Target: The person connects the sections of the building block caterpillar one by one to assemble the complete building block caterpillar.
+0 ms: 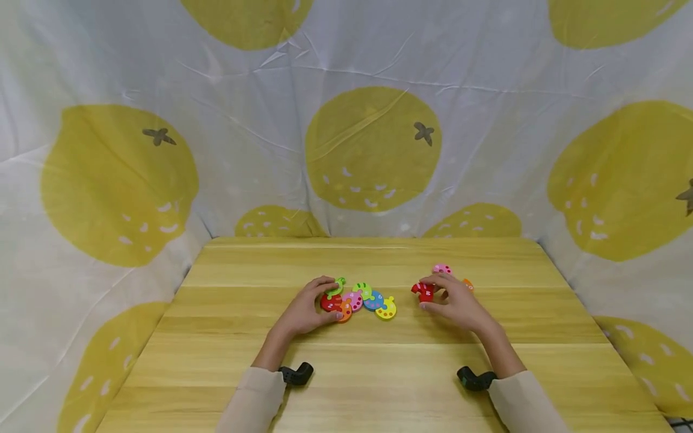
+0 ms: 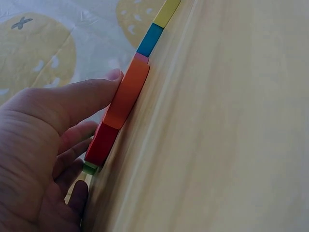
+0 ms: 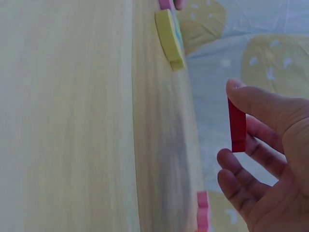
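My left hand (image 1: 304,310) lies at the left end of a chain of colourful, linked wooden puzzle pieces. Its thumb rests on an orange piece (image 2: 128,94), and its fingertips touch a green piece (image 1: 337,290). Between them is a red piece (image 1: 330,302) marked 2. The chain runs right through pink (image 1: 354,300), green (image 1: 362,290) and blue (image 1: 373,300) to a yellow piece (image 1: 387,310). Right of the chain, my right hand (image 1: 457,304) pinches another red puzzle piece (image 3: 236,125) between thumb and fingers, raised over the table.
Behind my right hand lie a loose pink piece (image 1: 441,268) and an orange piece (image 1: 468,284), partly hidden. The wooden table (image 1: 373,385) ends at a lemon-patterned cloth (image 1: 476,150) at the back and sides. Black wrist cameras (image 1: 475,379) sit on both wrists.
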A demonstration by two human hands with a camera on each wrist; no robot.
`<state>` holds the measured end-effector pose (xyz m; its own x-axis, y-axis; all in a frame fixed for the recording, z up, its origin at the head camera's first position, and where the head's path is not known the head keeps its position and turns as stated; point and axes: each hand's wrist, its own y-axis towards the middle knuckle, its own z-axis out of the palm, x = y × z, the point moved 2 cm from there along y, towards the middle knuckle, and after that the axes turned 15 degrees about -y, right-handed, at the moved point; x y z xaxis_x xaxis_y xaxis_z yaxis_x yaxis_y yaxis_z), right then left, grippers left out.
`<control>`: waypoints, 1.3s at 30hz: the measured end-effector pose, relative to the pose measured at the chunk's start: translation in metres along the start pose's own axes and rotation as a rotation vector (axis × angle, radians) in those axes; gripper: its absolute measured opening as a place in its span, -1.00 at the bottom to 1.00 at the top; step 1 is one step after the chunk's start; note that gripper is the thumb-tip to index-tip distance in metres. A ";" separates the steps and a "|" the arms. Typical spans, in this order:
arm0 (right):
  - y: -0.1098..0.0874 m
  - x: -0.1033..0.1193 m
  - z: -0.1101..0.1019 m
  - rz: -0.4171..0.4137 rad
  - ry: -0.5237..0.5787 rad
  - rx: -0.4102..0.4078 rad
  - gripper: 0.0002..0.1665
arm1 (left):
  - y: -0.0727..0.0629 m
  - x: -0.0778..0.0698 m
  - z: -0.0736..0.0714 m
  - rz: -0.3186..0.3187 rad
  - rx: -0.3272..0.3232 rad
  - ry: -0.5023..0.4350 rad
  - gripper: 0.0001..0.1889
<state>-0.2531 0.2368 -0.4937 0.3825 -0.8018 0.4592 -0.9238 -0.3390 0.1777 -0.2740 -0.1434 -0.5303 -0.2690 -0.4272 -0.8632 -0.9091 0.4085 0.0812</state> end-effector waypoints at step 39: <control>0.036 0.029 0.037 -0.045 0.101 0.191 -0.53 | -0.001 0.001 -0.001 0.010 0.012 0.000 -0.26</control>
<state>-0.2745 0.1832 -0.5061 0.4108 -0.7338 0.5411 -0.8831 -0.4677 0.0362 -0.2733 -0.1447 -0.5307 -0.2784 -0.4227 -0.8625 -0.9025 0.4225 0.0842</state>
